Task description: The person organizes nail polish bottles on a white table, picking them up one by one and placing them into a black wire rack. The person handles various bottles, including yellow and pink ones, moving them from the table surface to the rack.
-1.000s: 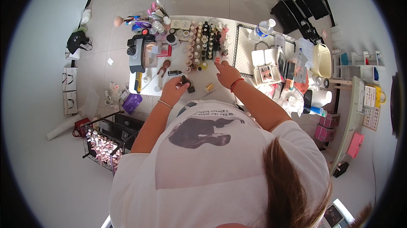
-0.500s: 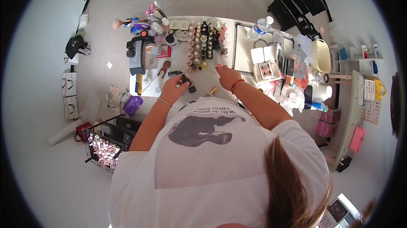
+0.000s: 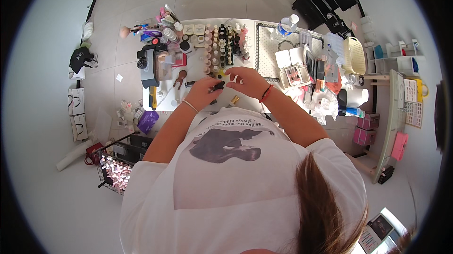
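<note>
My left hand [image 3: 205,90] pinches a small black piece [image 3: 219,86] at the fingertips, near side of the bench [image 3: 164,105]. Too small to tell its kind. Probably light, stiff, smooth enough to slip; best held by its sides, mid-length. Gold-coloured piece [image 3: 234,99] lies just right of it. My right hand [image 3: 245,81]: fingers spread, slightly curled, nothing visible in it.

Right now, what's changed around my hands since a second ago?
Your right hand has moved left, its grip open, toward your left hand, which has shifted right, still holding the small black cylindrical item. The pinkish item beside your right hand no longer shows. The clear plastic bottle and pale yellow oval basket stayed put.
</note>
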A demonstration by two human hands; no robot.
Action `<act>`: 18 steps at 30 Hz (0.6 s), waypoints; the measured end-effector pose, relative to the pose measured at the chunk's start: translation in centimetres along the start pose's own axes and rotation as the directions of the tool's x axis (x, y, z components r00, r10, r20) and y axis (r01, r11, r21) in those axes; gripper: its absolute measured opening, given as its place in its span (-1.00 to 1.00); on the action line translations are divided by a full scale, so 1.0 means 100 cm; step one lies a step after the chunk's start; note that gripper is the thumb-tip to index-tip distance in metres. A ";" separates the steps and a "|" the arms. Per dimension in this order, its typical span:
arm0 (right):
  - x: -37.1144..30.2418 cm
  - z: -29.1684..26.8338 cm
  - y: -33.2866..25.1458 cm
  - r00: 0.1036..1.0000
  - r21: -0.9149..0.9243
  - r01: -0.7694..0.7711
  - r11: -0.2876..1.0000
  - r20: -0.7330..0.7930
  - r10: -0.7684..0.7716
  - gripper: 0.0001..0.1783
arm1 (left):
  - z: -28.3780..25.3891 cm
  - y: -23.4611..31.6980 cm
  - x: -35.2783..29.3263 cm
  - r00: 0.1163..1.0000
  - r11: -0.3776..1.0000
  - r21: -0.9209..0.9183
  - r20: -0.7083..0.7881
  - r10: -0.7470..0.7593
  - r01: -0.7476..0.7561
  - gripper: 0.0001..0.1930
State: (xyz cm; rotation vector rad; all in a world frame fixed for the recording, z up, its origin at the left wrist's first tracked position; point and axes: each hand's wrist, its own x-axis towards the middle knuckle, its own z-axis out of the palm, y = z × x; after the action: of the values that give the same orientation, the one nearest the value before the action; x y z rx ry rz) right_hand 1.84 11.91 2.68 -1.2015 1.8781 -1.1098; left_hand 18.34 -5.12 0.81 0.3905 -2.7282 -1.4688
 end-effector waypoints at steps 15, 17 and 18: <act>0.015 -0.018 -0.011 0.986 -0.274 0.162 0.948 0.071 -0.148 -0.85 | 0.014 0.015 0.010 0.991 0.996 0.038 -0.101 0.085 -0.081 -0.62; 0.022 -0.031 -0.004 0.994 -0.310 0.110 0.944 0.027 -0.107 -0.85 | 0.015 0.010 0.006 0.989 0.999 -0.023 -0.144 0.021 -0.024 -0.63; 0.026 -0.036 0.005 0.994 -0.303 0.094 0.948 -0.024 -0.106 -0.84 | 0.017 0.001 0.002 0.988 0.999 -0.054 -0.154 -0.005 -0.004 -0.64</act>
State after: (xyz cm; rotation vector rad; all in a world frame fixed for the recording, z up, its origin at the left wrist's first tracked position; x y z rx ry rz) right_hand -2.37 10.70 3.66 -1.4665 2.0926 -0.9267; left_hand 17.90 -3.72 -0.09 0.4813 -2.5643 -1.4435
